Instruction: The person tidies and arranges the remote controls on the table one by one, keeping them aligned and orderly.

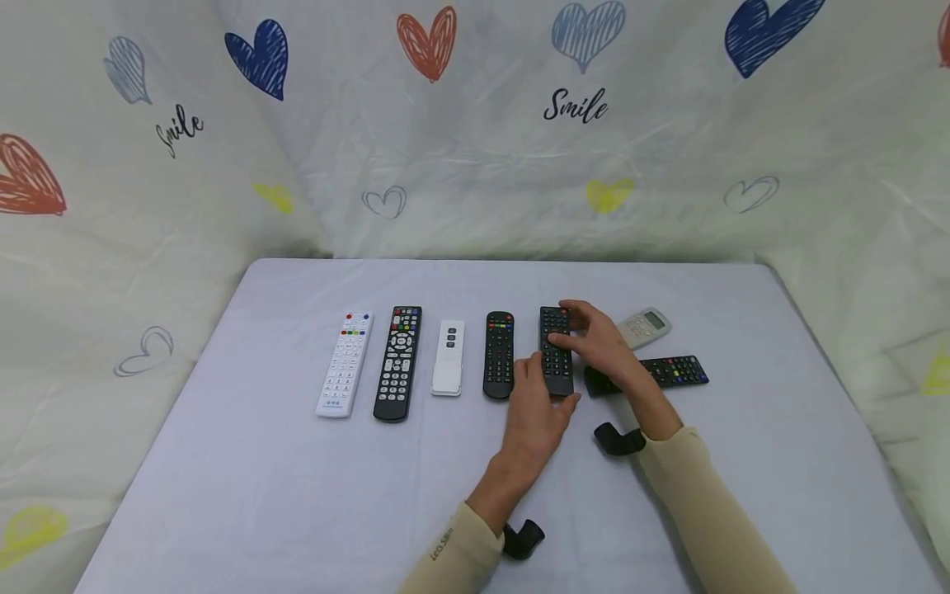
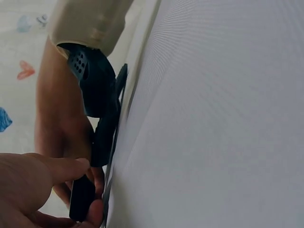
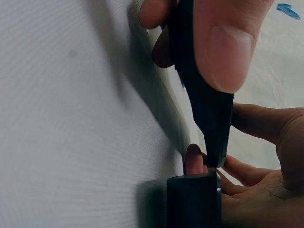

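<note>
A black remote control (image 1: 557, 363) lies lengthwise between my two hands in the head view. My right hand (image 1: 604, 346) pinches it from the right, thumb on the buttons. In the right wrist view the thumb (image 3: 232, 54) presses one face, with fingers behind the remote (image 3: 209, 114). My left hand (image 1: 530, 421) spans its near end, fingers on the left side and thumb at the lower right corner. From the left wrist, the remote's end (image 2: 82, 197) shows between that hand's thumb and a finger (image 2: 96, 213).
Left of my hands stand a white remote (image 1: 345, 363), a black remote (image 1: 397, 363), a small white remote (image 1: 448, 359) and a rounded black remote (image 1: 499, 355) in a row. Beyond my right wrist lie a grey remote with a display (image 1: 646, 327) and a slanted black remote (image 1: 675, 371).
</note>
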Demonstrator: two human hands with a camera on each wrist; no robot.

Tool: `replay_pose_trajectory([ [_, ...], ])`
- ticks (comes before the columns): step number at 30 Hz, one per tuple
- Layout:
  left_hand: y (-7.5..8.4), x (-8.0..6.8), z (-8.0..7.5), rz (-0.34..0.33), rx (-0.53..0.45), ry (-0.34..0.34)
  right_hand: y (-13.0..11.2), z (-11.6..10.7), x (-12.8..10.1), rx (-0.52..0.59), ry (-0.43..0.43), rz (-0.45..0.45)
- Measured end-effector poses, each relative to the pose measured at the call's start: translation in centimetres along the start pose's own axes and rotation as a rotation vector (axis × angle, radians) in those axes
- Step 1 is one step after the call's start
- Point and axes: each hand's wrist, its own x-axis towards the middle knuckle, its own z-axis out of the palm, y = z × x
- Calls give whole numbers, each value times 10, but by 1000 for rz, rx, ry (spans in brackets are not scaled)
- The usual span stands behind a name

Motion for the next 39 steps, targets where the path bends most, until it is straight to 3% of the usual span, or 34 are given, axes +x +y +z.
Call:
replay_pose_trajectory([
  [20, 0, -1, -1, -5, 175, 12, -3, 3, 7, -35, -17, -35],
  [28, -1, -1, 0, 2, 288, 58, -1, 1, 6, -41, -13, -26],
  [39, 1, -1, -1, 16, 363, 79, -2, 4, 7, -72, -9, -31],
])
